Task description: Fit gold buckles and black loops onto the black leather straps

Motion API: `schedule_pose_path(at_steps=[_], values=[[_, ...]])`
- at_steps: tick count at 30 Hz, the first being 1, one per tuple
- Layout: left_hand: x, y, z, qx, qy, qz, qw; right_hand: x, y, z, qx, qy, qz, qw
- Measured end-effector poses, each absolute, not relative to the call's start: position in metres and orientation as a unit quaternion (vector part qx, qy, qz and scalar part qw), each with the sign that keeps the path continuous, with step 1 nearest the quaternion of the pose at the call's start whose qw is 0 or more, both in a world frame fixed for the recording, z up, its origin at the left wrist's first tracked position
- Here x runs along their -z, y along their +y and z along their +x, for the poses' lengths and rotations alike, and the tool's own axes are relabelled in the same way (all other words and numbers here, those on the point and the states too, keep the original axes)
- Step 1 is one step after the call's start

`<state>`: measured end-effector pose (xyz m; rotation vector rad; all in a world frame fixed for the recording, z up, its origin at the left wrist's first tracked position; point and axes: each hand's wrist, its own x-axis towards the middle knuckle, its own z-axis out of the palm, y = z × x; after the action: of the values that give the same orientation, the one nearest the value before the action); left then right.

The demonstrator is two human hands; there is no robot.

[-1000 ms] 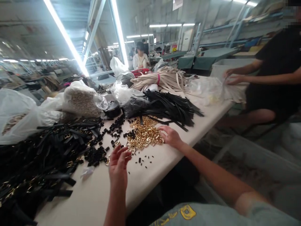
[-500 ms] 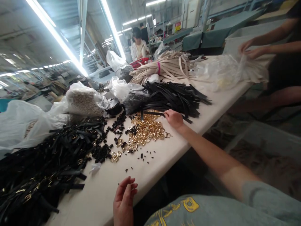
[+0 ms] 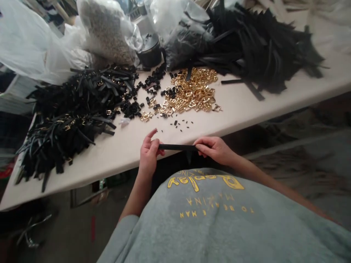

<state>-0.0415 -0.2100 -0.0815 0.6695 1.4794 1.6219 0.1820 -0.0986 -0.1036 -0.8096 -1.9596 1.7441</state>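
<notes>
My left hand and right hand pinch one black strap; no gold buckle fitted yet.

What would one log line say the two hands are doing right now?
left hand: grips one end of black strap | right hand: grips other end | strap: level, at table edge | gold buckles: heaped beyond

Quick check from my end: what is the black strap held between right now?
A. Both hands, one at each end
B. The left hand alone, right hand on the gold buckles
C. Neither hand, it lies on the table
A: the left hand pinches one end of the strap and the right hand the other, at the table edge, short of the gold buckles.
</notes>
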Motion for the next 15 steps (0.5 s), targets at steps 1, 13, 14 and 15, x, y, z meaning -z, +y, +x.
schedule_pose_path(at_steps=[1,13,14,15], values=[[0.082,-0.213,-0.041,-0.634,0.596,0.271,0.411,0.104,-0.1,0.184,-0.613,-0.71,-0.287,0.191],[0.087,-0.22,-0.021,-0.593,0.606,0.282,0.449,0.096,-0.12,0.151,-0.437,-0.848,-0.21,0.216],[0.087,-0.22,-0.019,-0.602,0.594,0.278,0.455,0.096,-0.12,0.15,-0.459,-0.837,-0.213,0.207],[0.088,-0.219,-0.018,-0.614,0.58,0.272,0.461,0.095,-0.119,0.15,-0.495,-0.818,-0.215,0.197]])
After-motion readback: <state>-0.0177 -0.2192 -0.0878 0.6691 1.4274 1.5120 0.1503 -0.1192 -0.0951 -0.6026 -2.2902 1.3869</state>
